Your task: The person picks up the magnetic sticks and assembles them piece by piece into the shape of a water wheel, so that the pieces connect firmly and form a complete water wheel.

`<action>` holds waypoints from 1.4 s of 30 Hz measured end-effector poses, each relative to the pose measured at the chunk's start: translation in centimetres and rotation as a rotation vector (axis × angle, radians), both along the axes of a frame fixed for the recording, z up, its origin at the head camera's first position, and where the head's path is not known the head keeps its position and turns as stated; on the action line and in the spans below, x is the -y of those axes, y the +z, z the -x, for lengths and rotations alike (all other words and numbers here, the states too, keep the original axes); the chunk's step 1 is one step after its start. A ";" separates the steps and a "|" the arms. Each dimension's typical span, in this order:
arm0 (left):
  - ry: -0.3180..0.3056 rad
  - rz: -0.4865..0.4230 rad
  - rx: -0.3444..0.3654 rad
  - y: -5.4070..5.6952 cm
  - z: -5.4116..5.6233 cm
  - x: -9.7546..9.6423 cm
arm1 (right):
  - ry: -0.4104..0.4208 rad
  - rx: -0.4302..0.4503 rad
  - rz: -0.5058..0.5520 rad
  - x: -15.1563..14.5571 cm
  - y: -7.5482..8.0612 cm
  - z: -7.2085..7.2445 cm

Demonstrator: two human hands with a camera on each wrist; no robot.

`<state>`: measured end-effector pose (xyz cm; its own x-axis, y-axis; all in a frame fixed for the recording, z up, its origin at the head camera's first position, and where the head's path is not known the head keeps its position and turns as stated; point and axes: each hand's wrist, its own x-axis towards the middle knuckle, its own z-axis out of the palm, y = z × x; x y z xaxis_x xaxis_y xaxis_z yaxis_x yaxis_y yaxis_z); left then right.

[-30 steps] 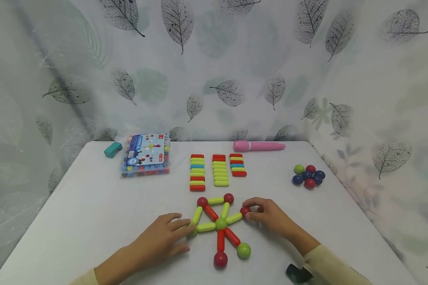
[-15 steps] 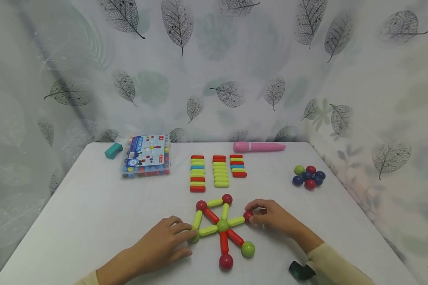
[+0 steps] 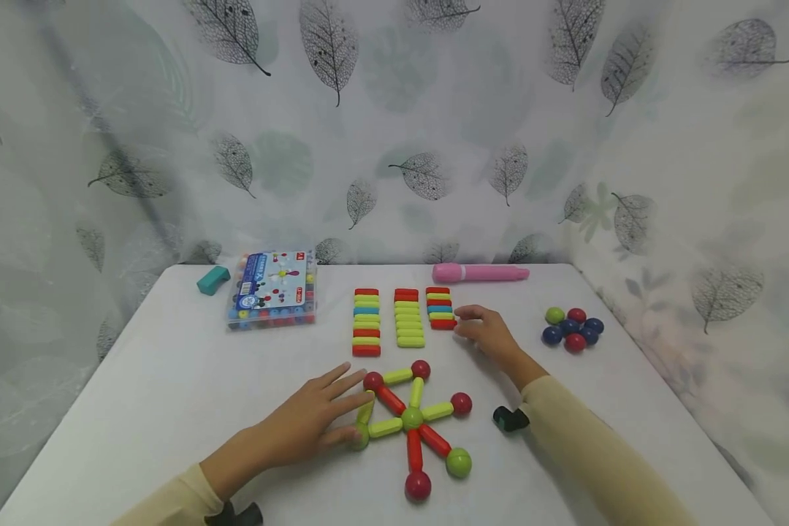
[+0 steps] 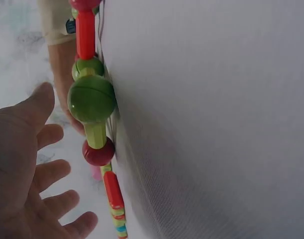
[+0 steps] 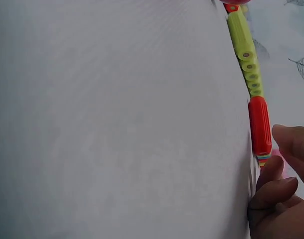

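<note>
A wheel-like figure of balls and sticks lies on the white table, its spokes meeting at a green centre ball (image 3: 412, 418). My left hand (image 3: 312, 416), fingers spread and fairly straight, is over the figure's left side, beside a green ball (image 4: 92, 98) and a yellow-green stick (image 3: 365, 409). My right hand (image 3: 492, 337) is at the right-hand column of sticks, thumb and forefinger apart close to the end of its nearest red stick (image 3: 443, 324). In the right wrist view the thumb tip is beside a red stick (image 5: 260, 125). Neither hand grips anything.
Two more columns of sticks, the left (image 3: 366, 321) and the middle (image 3: 408, 318), lie behind the figure. Loose balls (image 3: 575, 342) cluster at right. A clear box (image 3: 272, 288) of beads, a teal block (image 3: 213, 280) and a pink marker-like stick (image 3: 480, 273) lie along the back.
My right hand has let go of the figure's right red ball and moved forward to the right column of sticks. My left hand's fingers have spread and shifted forward off the green ball.
</note>
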<state>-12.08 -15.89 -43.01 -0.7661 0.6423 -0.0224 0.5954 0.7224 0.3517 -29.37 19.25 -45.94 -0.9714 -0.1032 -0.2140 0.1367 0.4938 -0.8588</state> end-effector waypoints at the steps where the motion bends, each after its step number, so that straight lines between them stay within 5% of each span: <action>1: 0.002 -0.003 0.005 -0.1 0.2 -0.1 | 0.006 -0.008 -0.028 0.2 -0.1 0.1; 17: -0.010 0.041 0.094 -0.7 1.2 -0.4 | 0.027 -0.150 -0.218 1.9 -0.3 0.5; 28: -0.004 0.034 0.108 -0.8 1.3 -0.6 | 0.078 -0.107 -0.262 1.7 -0.3 0.2; 42: 0.001 0.024 0.114 -0.8 1.2 -0.3 | 0.217 0.029 -0.143 0.8 1.2 -7.6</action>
